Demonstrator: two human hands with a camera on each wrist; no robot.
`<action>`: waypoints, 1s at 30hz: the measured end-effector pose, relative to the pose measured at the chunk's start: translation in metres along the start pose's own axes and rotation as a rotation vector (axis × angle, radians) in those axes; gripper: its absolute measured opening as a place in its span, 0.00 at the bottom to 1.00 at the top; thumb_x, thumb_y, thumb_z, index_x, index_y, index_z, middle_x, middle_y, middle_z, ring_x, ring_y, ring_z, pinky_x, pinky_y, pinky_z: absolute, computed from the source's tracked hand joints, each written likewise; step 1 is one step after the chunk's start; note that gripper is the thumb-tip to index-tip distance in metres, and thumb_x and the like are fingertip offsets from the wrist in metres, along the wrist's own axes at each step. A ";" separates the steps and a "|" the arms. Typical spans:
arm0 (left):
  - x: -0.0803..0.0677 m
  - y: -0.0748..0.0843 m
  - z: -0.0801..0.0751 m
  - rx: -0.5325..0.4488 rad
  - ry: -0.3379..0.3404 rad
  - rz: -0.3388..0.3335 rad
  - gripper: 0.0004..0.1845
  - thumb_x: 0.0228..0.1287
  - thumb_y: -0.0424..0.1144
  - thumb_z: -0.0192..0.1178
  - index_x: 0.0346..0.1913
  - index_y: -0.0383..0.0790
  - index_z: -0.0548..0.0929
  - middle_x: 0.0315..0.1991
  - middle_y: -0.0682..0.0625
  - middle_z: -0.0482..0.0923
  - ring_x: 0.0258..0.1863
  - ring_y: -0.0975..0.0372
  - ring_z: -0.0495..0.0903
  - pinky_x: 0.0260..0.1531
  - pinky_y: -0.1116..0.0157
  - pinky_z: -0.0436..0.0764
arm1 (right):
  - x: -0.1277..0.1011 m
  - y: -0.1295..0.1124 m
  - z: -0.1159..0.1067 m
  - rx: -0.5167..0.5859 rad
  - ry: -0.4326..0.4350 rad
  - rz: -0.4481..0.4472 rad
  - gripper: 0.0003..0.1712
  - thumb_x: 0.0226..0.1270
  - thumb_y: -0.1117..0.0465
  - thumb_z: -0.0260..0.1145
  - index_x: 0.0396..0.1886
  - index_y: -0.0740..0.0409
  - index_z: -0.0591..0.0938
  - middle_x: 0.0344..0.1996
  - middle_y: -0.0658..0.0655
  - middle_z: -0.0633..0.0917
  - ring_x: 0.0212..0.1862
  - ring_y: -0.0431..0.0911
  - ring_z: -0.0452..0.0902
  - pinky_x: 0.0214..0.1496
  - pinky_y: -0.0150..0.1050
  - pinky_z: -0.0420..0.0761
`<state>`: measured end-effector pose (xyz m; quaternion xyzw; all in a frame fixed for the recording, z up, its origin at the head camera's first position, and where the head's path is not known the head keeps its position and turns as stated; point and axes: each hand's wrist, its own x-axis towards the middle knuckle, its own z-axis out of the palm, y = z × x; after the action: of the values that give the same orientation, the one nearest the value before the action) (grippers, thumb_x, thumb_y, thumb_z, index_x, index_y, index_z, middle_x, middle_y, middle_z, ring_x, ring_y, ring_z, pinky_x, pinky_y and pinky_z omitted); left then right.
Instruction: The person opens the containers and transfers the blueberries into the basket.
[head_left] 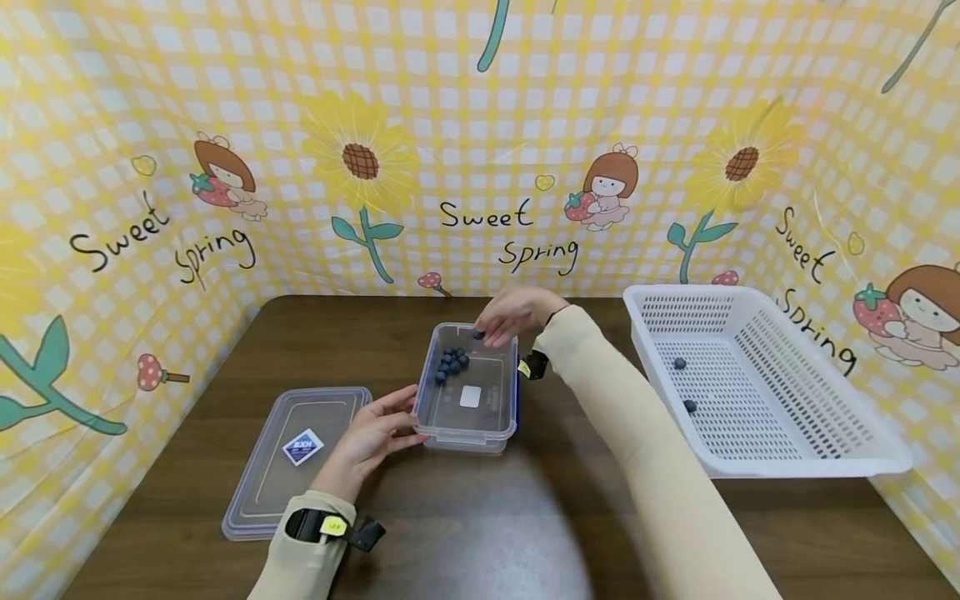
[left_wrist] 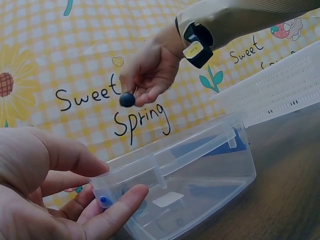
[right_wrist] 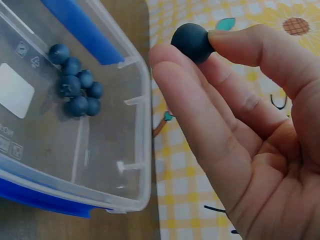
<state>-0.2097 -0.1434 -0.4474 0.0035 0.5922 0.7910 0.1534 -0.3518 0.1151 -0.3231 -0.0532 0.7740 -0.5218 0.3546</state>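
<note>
Berry transfer, most moved.
Right hand (head_left: 517,312) pinches one berry (head_left: 477,334) over box (head_left: 507,430); left hand (head_left: 372,435) holds its corner; two remain in basket (head_left: 810,463) (lid off).

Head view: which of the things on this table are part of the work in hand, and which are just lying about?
In use:
right hand, pinching one blueberry
clear plastic box, steadied by the left hand
cluster of blueberries in the box
white basket with two berries in it

Lying about:
box lid, flat beside the left hand
yellow printed backdrop
</note>
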 end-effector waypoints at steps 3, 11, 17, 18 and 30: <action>0.000 0.000 -0.001 0.003 -0.003 0.001 0.35 0.62 0.16 0.51 0.73 0.22 0.57 0.57 0.37 0.67 0.44 0.55 0.79 0.44 0.56 0.86 | -0.007 -0.002 -0.008 0.007 -0.002 -0.018 0.18 0.71 0.69 0.61 0.56 0.76 0.79 0.32 0.65 0.86 0.32 0.50 0.85 0.42 0.42 0.87; -0.001 0.002 0.001 0.016 -0.009 0.005 0.34 0.64 0.18 0.52 0.73 0.23 0.57 0.58 0.35 0.66 0.40 0.56 0.82 0.42 0.57 0.86 | -0.027 -0.001 -0.037 0.049 0.019 -0.083 0.14 0.74 0.68 0.58 0.51 0.76 0.78 0.34 0.65 0.87 0.34 0.51 0.85 0.49 0.46 0.85; -0.002 0.001 0.001 0.013 -0.009 0.001 0.35 0.63 0.17 0.51 0.74 0.23 0.56 0.60 0.33 0.64 0.40 0.57 0.82 0.43 0.57 0.86 | -0.048 0.005 -0.064 0.135 0.081 -0.118 0.12 0.74 0.69 0.58 0.50 0.73 0.78 0.36 0.64 0.87 0.36 0.51 0.85 0.48 0.46 0.86; -0.002 0.001 0.000 0.012 -0.009 0.002 0.35 0.63 0.17 0.52 0.74 0.23 0.57 0.61 0.33 0.64 0.39 0.57 0.82 0.43 0.57 0.86 | -0.051 0.006 -0.068 0.154 0.093 -0.120 0.12 0.74 0.69 0.57 0.50 0.73 0.78 0.36 0.64 0.87 0.36 0.51 0.86 0.48 0.46 0.86; -0.002 0.000 0.000 0.024 -0.013 0.007 0.35 0.63 0.17 0.51 0.74 0.23 0.56 0.64 0.31 0.61 0.41 0.56 0.81 0.44 0.57 0.86 | -0.083 0.031 -0.109 0.206 0.189 -0.122 0.07 0.73 0.69 0.57 0.47 0.68 0.76 0.35 0.62 0.86 0.37 0.49 0.85 0.46 0.40 0.86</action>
<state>-0.2082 -0.1438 -0.4470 0.0123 0.6009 0.7842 0.1545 -0.3468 0.2501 -0.2857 -0.0141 0.7415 -0.6218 0.2516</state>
